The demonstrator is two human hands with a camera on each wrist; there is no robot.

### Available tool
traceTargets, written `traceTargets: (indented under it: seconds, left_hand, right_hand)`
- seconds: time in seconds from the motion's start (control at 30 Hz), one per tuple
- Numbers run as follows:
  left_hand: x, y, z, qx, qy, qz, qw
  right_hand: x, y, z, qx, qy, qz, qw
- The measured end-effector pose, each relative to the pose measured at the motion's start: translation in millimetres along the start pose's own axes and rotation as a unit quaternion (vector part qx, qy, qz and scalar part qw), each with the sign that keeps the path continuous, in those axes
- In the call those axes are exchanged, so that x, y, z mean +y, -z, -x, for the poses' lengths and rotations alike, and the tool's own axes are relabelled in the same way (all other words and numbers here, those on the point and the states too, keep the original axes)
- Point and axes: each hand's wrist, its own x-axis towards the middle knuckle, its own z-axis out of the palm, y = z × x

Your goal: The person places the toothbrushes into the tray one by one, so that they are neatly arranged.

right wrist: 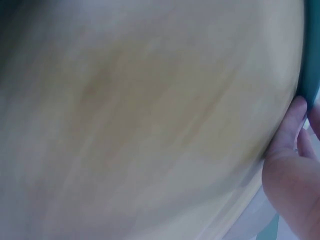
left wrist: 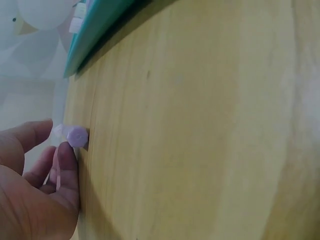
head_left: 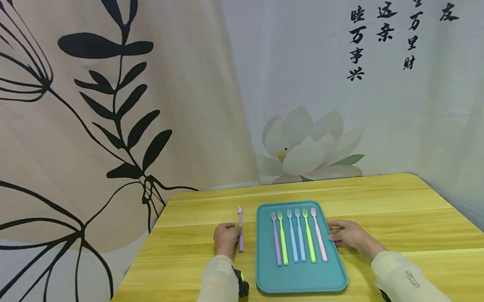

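Note:
On the table left of the tray lies a purple toothbrush (head_left: 241, 237), its head pointing away. My left hand (head_left: 227, 237) is at its handle; in the left wrist view the fingertips (left wrist: 66, 150) touch or nearly touch the toothbrush (left wrist: 77, 136), while the thumb stands apart from it. A teal tray (head_left: 301, 280) holds several toothbrushes in a row: purple (head_left: 277, 244), green (head_left: 283, 243), blue (head_left: 293, 240) and pink (head_left: 320, 240) among them. My right hand (head_left: 353, 237) grips the tray's right edge between thumb and fingers, seen partly in the right wrist view.
The wooden table (head_left: 403, 213) extends on both sides of the tray. Behind it hangs a cloth backdrop (head_left: 203, 101) with printed plants, a flower and black writing. Dark wrist-worn devices (head_left: 242, 285) show at the sleeves.

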Motion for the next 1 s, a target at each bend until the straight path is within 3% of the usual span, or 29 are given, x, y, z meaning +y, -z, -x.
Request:
traceTargets:
  seconds: [0.3,0.63,1.0]
  left_hand:
    - [-2.6,-2.0,-2.5,-0.005,-0.010,0.000,0.9999]
    - [4.5,1.6,6.5,0.008,-0.024,-0.067,0.9975]
    - [5.2,0.9,10.2,-0.002,-0.048,-0.091,0.9946]
  right_hand:
    - [-0.4,0.3,0.8,0.004,-0.006,0.009,1.000]
    - [-1.6,0.1,0.4,0.001,0.000,0.017,1.000]
    - [0.7,0.4,-2.0,0.003,-0.007,0.015,1.000]
